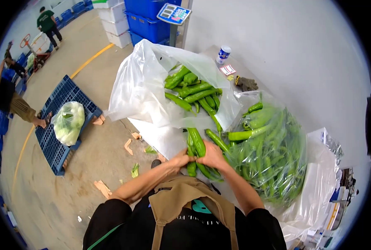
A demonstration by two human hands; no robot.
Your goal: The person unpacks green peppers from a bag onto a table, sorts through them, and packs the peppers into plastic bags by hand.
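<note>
Long green peppers (196, 141) are bunched between my two hands, close in front of my body. My left hand (180, 160) is closed on the left side of the bunch, its fingertips partly hidden. From the other side my right hand (212, 156) grips the same peppers. Just beyond them, an open clear plastic bag (133, 96) holds more green peppers (194, 89) and lies on a white surface (162, 137). To the right of my right hand sits a full clear bag of green peppers (269, 154), with several peppers sticking out at its mouth.
A scale display (174, 14) stands beyond the open bag, before blue crates (148, 27). A white-and-blue tub (223, 54) and a dark glove (246, 83) lie by the wall. Left, a blue pallet (48, 143) carries a bagged pale vegetable (68, 125); a person's foot rests there.
</note>
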